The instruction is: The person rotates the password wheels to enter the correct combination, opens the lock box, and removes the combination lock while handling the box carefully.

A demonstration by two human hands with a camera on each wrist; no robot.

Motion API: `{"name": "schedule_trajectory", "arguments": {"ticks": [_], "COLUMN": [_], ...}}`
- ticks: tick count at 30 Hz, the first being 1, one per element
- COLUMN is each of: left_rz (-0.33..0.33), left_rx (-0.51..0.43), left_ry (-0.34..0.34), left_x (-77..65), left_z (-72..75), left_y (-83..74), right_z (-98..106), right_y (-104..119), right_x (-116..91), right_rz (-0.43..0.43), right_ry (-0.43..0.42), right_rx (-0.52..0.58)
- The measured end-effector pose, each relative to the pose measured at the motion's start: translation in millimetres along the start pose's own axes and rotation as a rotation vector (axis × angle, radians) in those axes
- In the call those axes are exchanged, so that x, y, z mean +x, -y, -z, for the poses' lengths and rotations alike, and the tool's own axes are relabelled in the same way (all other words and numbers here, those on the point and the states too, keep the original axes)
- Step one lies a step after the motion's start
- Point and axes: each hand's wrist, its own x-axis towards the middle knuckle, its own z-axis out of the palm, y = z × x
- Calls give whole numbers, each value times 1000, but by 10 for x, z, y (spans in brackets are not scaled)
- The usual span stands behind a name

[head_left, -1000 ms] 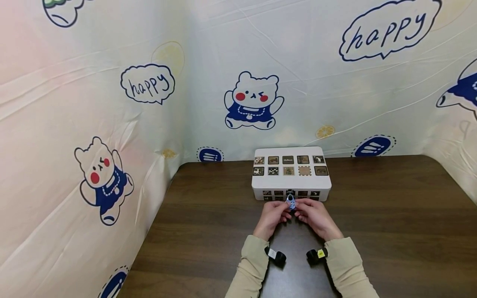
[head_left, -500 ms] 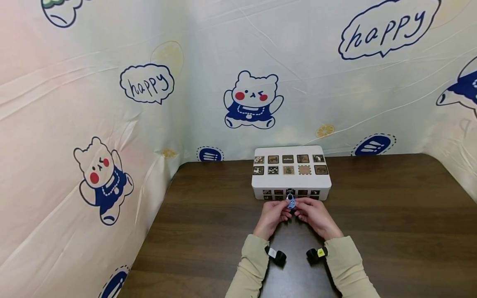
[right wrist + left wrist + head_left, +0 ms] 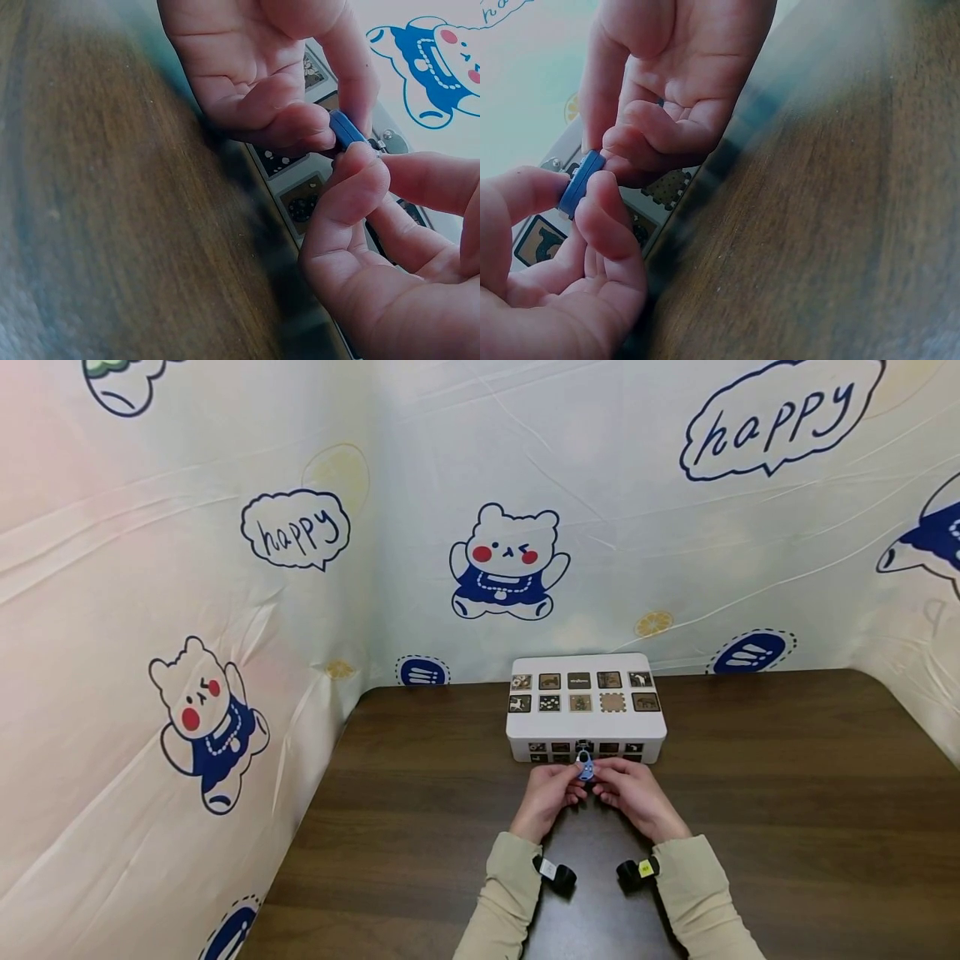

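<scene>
A small blue padlock (image 3: 586, 768) with a silver shackle sits at the front latch of a white tin box (image 3: 585, 727) printed with dark square pictures. My left hand (image 3: 549, 795) pinches the padlock's left side between thumb and fingers. From the other side my right hand (image 3: 636, 798) pinches it too. In the left wrist view the padlock's blue body (image 3: 581, 184) is seen edge-on between both hands' fingertips. The right wrist view shows the blue body (image 3: 347, 131) the same way, partly covered by fingers. Whether the shackle passes through the latch cannot be told.
The box stands at the back of a dark wooden table (image 3: 420, 827), close to a printed cloth backdrop (image 3: 420, 568). Black wrist cameras are strapped at both sleeves (image 3: 693, 877).
Both hands stay in place at the padlock, with hardly any visible finger movement. The whole view shifts very slightly.
</scene>
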Motion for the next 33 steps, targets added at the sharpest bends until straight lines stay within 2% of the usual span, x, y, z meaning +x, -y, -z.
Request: {"name": "schedule_trajectory", "arguments": {"ticks": [8, 33], "left_rz": [-22, -39], "left_rx": [46, 70], "left_ry": [15, 18], "left_x": [-13, 15], "left_z": [2, 19], "left_y": [-10, 13], "right_z": [1, 0], "right_y": [1, 18], "right_x": [2, 0], "right_rz": [2, 2], "right_ry": [-2, 7], "right_rx": [-1, -19]}}
